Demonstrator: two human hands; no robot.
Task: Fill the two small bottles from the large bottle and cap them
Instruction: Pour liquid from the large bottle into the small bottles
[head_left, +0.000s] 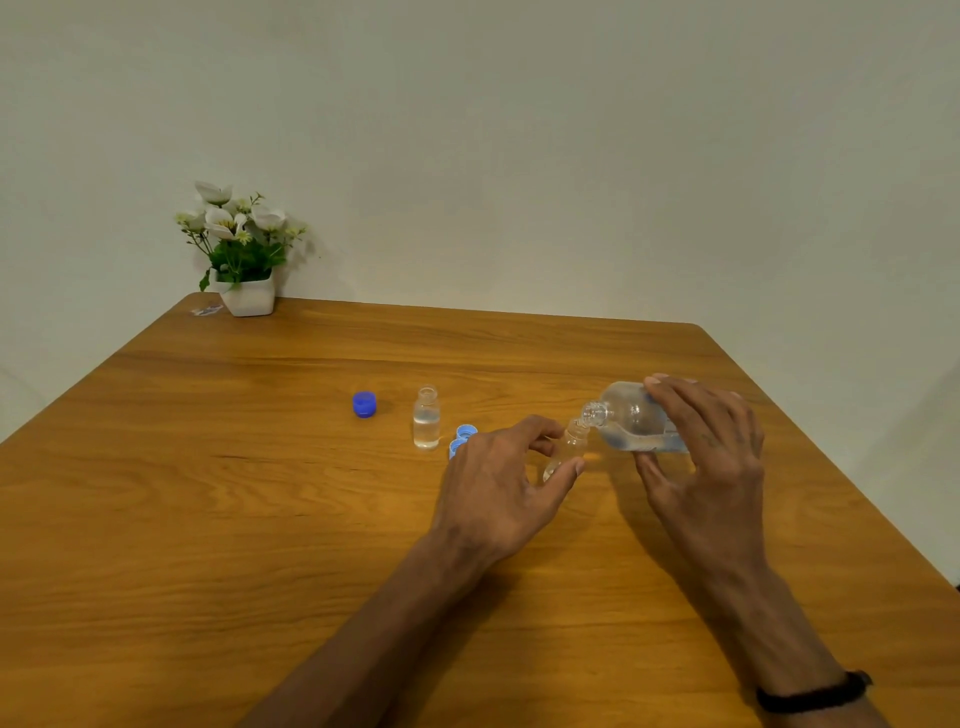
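Observation:
My right hand (711, 457) grips the large clear bottle (631, 423), tipped almost on its side with its open neck pointing left. Its mouth touches the mouth of a small clear bottle (569, 448), which my left hand (498, 488) holds tilted between thumb and fingers. A little liquid lies in that small bottle's bottom. A second small bottle (427, 417) stands upright and uncapped to the left, about half full of clear liquid. Two light blue caps (464, 436) lie just behind my left hand, partly hidden. A dark blue cap (364, 404) lies further left.
The wooden table (260, 493) has its right edge close to my right hand. A white pot with artificial flowers (241, 249) stands at the far left corner, with a small wrapper (207, 310) beside it. A plain wall rises behind.

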